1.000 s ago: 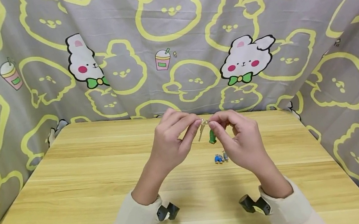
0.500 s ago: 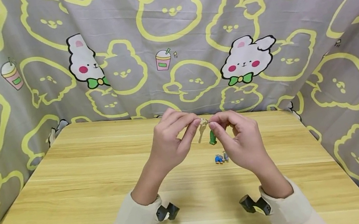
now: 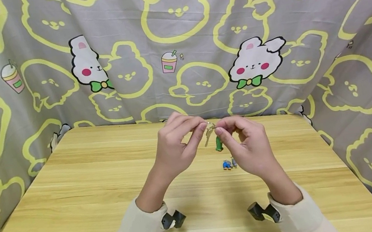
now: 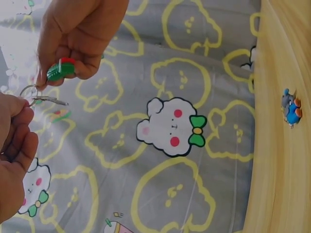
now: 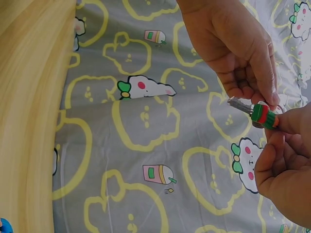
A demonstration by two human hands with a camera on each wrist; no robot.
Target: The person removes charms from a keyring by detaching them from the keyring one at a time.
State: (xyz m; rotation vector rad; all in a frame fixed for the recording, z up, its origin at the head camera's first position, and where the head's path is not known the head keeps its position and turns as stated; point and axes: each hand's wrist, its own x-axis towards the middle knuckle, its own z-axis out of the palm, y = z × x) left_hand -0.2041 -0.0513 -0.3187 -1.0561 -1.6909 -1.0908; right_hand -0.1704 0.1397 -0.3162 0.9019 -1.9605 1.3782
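Above the table, my left hand (image 3: 177,144) pinches a metal key ring (image 4: 29,88) between thumb and forefinger. From the other side, my right hand (image 3: 249,142) pinches at the same ring; its exact hold is hidden behind the fingertips. A key (image 3: 208,137) hangs from the ring between the two hands, and in the right wrist view the key (image 5: 239,104) points away from the fingers. Just under the right fingertips dangles a green charm with a red part (image 4: 60,69), seen as a green shape (image 3: 218,143) in the head view.
A small blue and grey figurine charm (image 3: 226,164) lies on the wooden table (image 3: 109,186), with another small grey piece (image 3: 234,161) against it. A patterned grey curtain (image 3: 127,27) encloses the table at the back and sides. Black wrist cameras (image 3: 173,219) sit on both cuffs.
The key has turned and swung slightly between the hands. My right hand has shifted a little to the left along with the green charm. The left hand stays almost still.
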